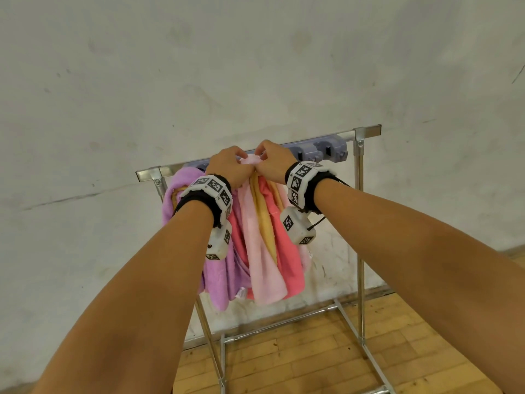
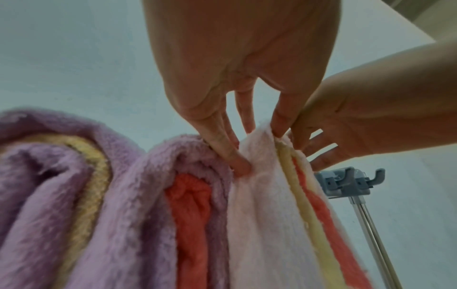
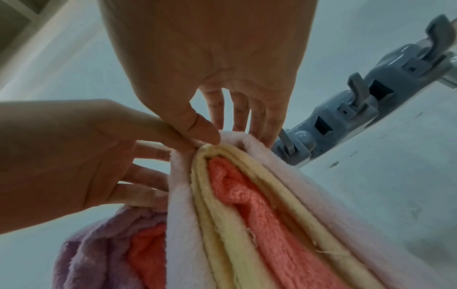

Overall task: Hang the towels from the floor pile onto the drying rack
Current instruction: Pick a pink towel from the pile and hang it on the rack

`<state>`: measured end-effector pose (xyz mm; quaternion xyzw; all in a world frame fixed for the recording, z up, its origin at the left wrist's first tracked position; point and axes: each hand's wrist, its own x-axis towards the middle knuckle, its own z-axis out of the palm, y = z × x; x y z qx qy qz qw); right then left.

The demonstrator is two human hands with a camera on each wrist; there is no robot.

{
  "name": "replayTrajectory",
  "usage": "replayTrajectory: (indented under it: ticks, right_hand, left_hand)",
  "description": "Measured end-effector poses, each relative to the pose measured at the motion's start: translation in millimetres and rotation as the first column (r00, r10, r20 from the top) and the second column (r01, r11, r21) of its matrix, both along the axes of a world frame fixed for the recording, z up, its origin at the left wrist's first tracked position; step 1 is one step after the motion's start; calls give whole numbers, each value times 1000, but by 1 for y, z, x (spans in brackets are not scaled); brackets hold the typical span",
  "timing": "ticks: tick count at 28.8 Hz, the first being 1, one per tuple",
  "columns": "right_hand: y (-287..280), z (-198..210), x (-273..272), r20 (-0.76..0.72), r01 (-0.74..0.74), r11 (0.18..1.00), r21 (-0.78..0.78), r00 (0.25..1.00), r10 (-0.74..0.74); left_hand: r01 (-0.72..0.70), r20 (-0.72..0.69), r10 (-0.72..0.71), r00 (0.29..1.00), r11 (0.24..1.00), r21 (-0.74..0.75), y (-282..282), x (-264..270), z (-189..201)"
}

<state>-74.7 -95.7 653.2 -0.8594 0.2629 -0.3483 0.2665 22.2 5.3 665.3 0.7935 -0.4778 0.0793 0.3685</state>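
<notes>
both hands, the left hand (image 1: 227,166) and the right hand (image 1: 274,160), pinch the pale pink towel (image 1: 261,251) atop the rack bar (image 1: 366,131). bunched towels could slide off.

place: bare indoor room | cues: scuffed white wall (image 1: 255,66), wood-plank floor (image 1: 298,362), metal drying rack (image 1: 358,223)

Pale pink towel (image 1: 262,268) hangs bunched among purple, yellow, coral towels (image 1: 218,280); seemingly on drying rack (image 1: 360,223).
</notes>
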Motion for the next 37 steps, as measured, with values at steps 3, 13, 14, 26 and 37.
replayTrajectory:
  ticks: [3,13,14,26,37]
  right_hand:
    - [2,4,-4,-27,32,999,-34,999,-33]
    - [17,-16,-33,-69,62,995,-73,995,-68]
    - [19,-23,-34,-66,66,995,-74,995,-70]
    - [24,-155,-50,-150,102,990,101,985,-86]
    - [1,-326,-49,-327,194,936,294,941,-92]
  left_hand:
    - [19,34,-19,999,1000,6,3,-4,1]
    - [64,87,-59,994,997,-45,15,-30,-21]
    - [68,88,-63,994,996,-54,17,-32,-26]
    - [99,16,-103,995,982,159,8,-43,-150]
    - [160,-254,-58,965,900,405,-24,-43,-325]
